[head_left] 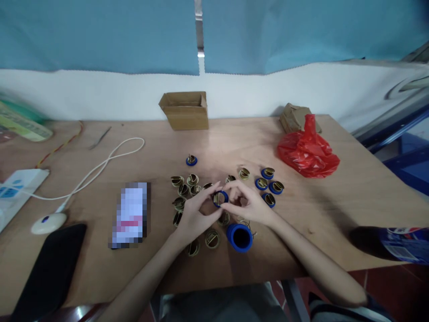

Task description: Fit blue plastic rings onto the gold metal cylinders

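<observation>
1) Wooden table (244,138) fills most of the view, reddish tiled floor (395,288) below its near edge
2) White wall (241,94) behind, blue-green sheets (100,36) across its upper part
3) Nearest: black slab (50,270) at left, type unclear; dark bottle (368,241) with blue label on its side at right
4) Hollow blue cylinder (230,233) just beside right wrist, open end toward the viewer
5) Gold pieces (212,239) scattered around and beyond left hand; hands cover some, count unclear
6) Left side: phone (130,214) with pixelated screen, white puck (49,222) on a cord, power strip (31,183)
7) Four blue-ringed pieces (276,187) grouped right of right hand, one more alone past the gold ones
8) Farthest: red plastic bag (308,152), brown packet (291,117) behind it, open cardboard box (187,118) near wall
9) Forearms reach in from near side, hands meet mid-table
10) Held piece (220,198), gold with blue ring, sits between both hands' fingertips
11) Left hand (196,214) pinches its left side, thumb below, forefinger above
12) Right hand (250,203) pinches its right side, thumb low, forefinger arched; exact contact too small to tell
</observation>
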A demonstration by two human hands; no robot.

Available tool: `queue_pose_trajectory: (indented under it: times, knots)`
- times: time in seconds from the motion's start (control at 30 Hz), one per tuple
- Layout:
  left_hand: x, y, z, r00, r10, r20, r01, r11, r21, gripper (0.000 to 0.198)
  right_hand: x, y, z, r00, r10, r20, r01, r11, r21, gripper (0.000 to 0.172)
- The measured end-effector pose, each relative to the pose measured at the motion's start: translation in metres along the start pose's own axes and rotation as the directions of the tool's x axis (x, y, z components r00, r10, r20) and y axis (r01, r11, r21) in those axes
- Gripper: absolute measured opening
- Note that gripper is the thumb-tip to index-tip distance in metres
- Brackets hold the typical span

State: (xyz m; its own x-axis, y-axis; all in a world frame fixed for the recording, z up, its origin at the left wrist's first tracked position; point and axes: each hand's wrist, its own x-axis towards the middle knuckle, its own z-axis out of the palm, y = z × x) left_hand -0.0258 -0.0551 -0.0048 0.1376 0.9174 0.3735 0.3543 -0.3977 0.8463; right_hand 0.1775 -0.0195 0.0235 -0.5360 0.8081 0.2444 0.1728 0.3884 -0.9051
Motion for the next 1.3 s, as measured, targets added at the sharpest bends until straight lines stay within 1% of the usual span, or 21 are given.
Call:
queue_pose_trajectory:
  times: [0.03,0.1,0.17,0.2,0.27,0.33,0.4,0.43,0.5,0.57,0.6,0.63,0.67,0.7,0.8,0.9,1.0,1.07,1.17,1.23,1.3]
  knots:
    - [-0.001,-0.001,0.000,1.000,0.000,0.023,0.000,1.000,0.011,0.061,0.000,0.000,0.001,0.999,-0.038,-0.001,0.038,0.998,-0.058,0.029]
    - [-0.001,-0.003,0.000,0.997,-0.007,0.074,0.007,1.000,0.000,0.063,-0.001,0.000,0.002,0.992,-0.126,0.003,0.124,0.974,-0.191,0.021]
    - [-0.002,-0.006,0.001,0.992,-0.014,0.124,0.021,0.998,-0.051,0.065,-0.002,0.000,0.002,0.977,-0.215,0.003,0.207,0.933,-0.293,0.013]
    - [-0.002,-0.006,0.001,0.990,-0.018,0.143,0.030,0.996,-0.082,0.065,-0.003,0.000,0.002,0.968,-0.251,0.006,0.239,0.913,-0.330,0.012]
    - [-0.002,-0.006,0.002,0.986,-0.032,0.162,0.055,0.988,-0.141,0.063,-0.003,0.000,0.000,0.955,-0.298,0.007,0.278,0.881,-0.382,0.015]
    - [-0.001,-0.004,0.002,0.985,-0.060,0.160,0.089,0.979,-0.182,0.060,-0.003,0.001,-0.005,0.954,-0.299,-0.028,0.259,0.865,-0.429,0.018]
    - [0.000,-0.001,0.002,0.986,-0.093,0.135,0.116,0.978,-0.174,0.055,-0.002,0.002,-0.013,0.957,-0.256,-0.135,0.160,0.856,-0.491,0.017]
    - [0.001,0.000,0.002,0.987,-0.108,0.117,0.125,0.980,-0.153,0.050,0.000,0.003,-0.019,0.950,-0.222,-0.218,0.078,0.848,-0.524,0.018]
    - [0.002,0.003,0.000,0.988,-0.132,0.079,0.139,0.985,-0.100,0.038,0.002,0.006,-0.033,0.903,-0.160,-0.400,-0.108,0.814,-0.570,0.021]
    - [0.003,0.004,-0.001,0.988,-0.144,0.058,0.147,0.987,-0.059,0.028,0.005,0.011,-0.048,0.829,-0.106,-0.550,-0.266,0.789,-0.554,0.023]
    - [0.004,0.005,-0.001,0.988,-0.146,0.056,0.148,0.988,-0.042,0.025,0.006,0.014,-0.055,0.801,-0.097,-0.591,-0.311,0.776,-0.548,0.022]
    - [0.004,0.005,-0.002,0.988,-0.144,0.060,0.146,0.989,-0.025,0.022,0.007,0.018,-0.061,0.785,-0.095,-0.613,-0.342,0.758,-0.555,0.022]
    - [0.005,0.005,-0.002,0.988,-0.138,0.067,0.139,0.990,-0.009,0.021,0.007,0.022,-0.065,0.769,-0.095,-0.632,-0.374,0.735,-0.566,0.023]
    - [0.005,0.005,-0.002,0.988,-0.131,0.078,0.131,0.991,0.004,0.019,0.008,0.026,-0.068,0.765,-0.090,-0.637,-0.404,0.703,-0.585,0.024]
    - [0.005,0.006,-0.002,0.985,-0.124,0.122,0.123,0.992,0.019,0.017,0.010,0.037,-0.070,0.793,-0.061,-0.607,-0.468,0.578,-0.669,0.026]
    - [0.004,0.007,-0.002,0.980,-0.135,0.150,0.135,0.991,0.008,0.016,0.011,0.043,-0.067,0.828,-0.019,-0.560,-0.492,0.455,-0.743,0.027]
    - [0.003,0.007,-0.003,0.976,-0.142,0.166,0.145,0.989,-0.005,0.016,0.012,0.044,-0.065,0.852,0.016,-0.523,-0.489,0.377,-0.786,0.025]
    - [0.003,0.007,-0.003,0.974,-0.147,0.170,0.150,0.989,-0.005,0.016,0.012,0.041,-0.064,0.859,0.007,-0.512,-0.478,0.368,-0.798,0.022]
    - [0.003,0.007,-0.003,0.975,-0.143,0.172,0.146,0.989,-0.002,0.017,0.011,0.034,-0.061,0.871,-0.067,-0.487,-0.423,0.403,-0.812,0.019]
    - [0.003,0.007,-0.003,0.975,-0.140,0.172,0.142,0.990,-0.005,0.017,0.011,0.031,-0.057,0.898,-0.101,-0.428,-0.344,0.444,-0.827,0.020]
    - [0.004,0.007,-0.002,0.974,-0.142,0.175,0.145,0.989,-0.007,0.017,0.011,0.032,-0.053,0.934,-0.097,-0.344,-0.263,0.466,-0.845,0.022]
